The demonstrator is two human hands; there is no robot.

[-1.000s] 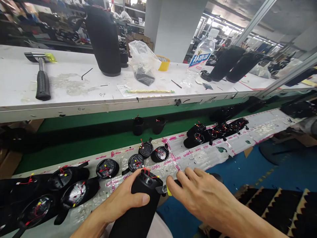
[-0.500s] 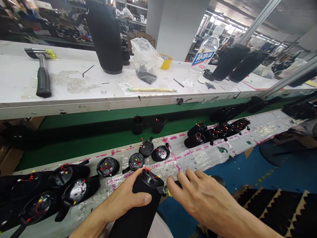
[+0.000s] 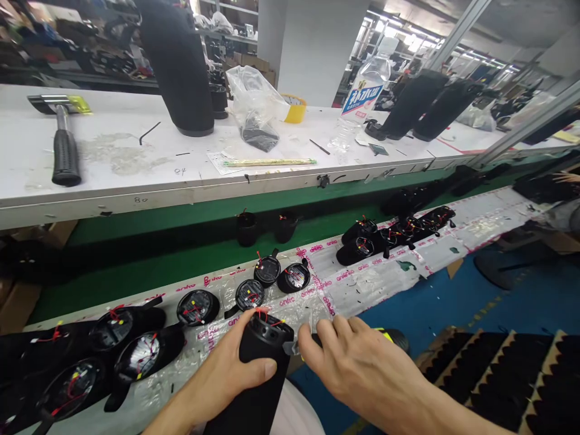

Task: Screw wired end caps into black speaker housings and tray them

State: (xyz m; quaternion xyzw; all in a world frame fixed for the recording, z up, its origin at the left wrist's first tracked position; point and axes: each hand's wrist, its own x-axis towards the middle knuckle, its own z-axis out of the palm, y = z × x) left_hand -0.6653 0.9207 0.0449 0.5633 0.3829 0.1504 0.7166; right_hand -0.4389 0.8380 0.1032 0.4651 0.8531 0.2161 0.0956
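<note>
My left hand [image 3: 235, 368] is wrapped round the upper part of a black cylindrical speaker body [image 3: 254, 386], thumb across its front. The body is tilted, its open end up, with red wires [image 3: 261, 312] at the rim and small ports on the side. In my closed right hand [image 3: 357, 359] is a utility knife [image 3: 385, 335] with a black and yellow handle, mostly hidden by the fingers. Its grey blade [image 3: 290, 348] meets the body's right edge just below the rim; how deep it sits cannot be made out.
Several similar speaker bodies [image 3: 197, 307] with red wires lie on the film-covered lower bench [image 3: 335, 296]. The white shelf [image 3: 181, 172] beyond holds a hammer [image 3: 66, 151], a tall black cylinder [image 3: 181, 78], a plastic bag [image 3: 256, 99] and a bottle [image 3: 365, 90]. Trays [image 3: 498, 374] stand at lower right.
My right hand and the knife have shifted slightly left, together with the speaker body. The bottle and shelf items also sit further left as the view turns a little.
</note>
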